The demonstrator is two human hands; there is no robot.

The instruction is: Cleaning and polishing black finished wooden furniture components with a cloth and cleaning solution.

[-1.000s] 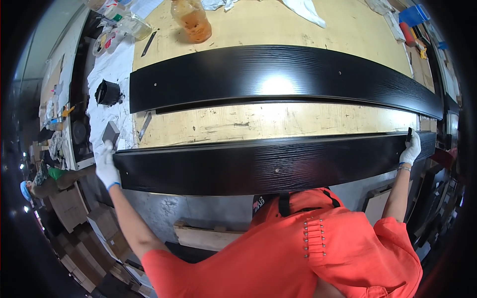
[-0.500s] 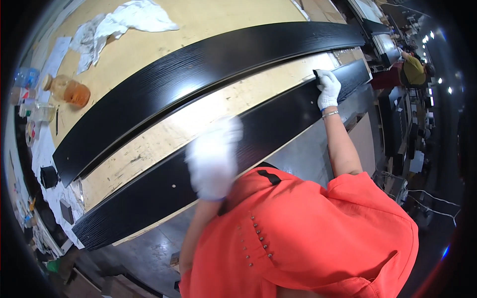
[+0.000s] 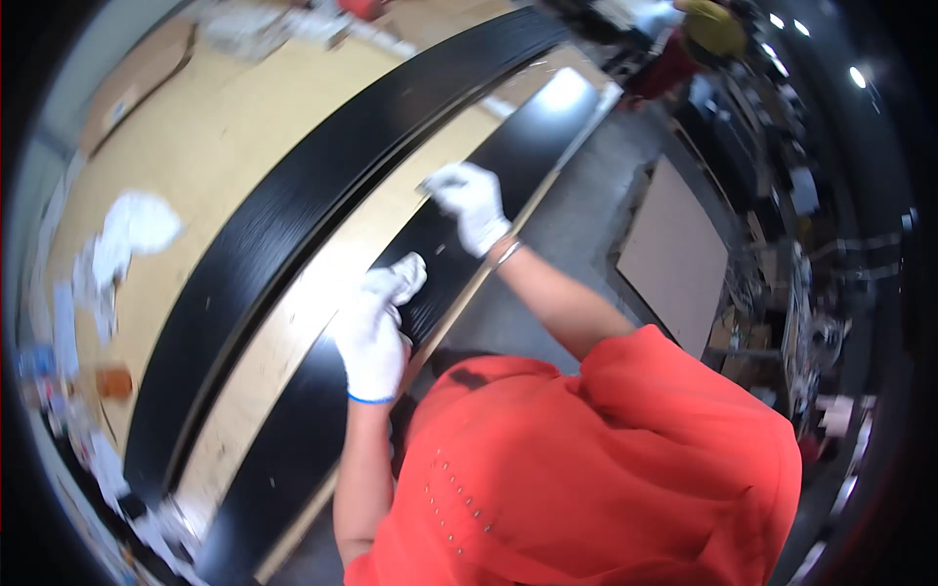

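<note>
Both gloved hands now lie on the near black board (image 3: pixel 459 254), the long dark plank that runs along the near edge of the worktop (image 3: pixel 244 146); a second ago they gripped that same board at its two far ends, arms spread wide, and half a second ago the left was already swinging inward while the right held the end; so the hold at the ends has been given up and both hands have come together near the board's middle. The left hand (image 3: pixel 376 327), in a white glove with a blue cuff, rests on the board's top face with its fingers curled loosely and pressed down, closed round nothing that can be seen; the right hand (image 3: pixel 471 203), just beyond it along the board, lies flat with fingers spread and partly bent on the surface, whether it pinches anything small cannot be told through the blur. The board itself appears to rest on the worktop, no longer carried, which suggests the work has passed from moving it to working on its surface; the second black board (image 3: pixel 322 195) lies parallel further in, apart from the near one; a white rag (image 3: pixel 127 234) sits toward the worktop's far side, and an orange jar (image 3: pixel 114 381) near its left end.
</note>
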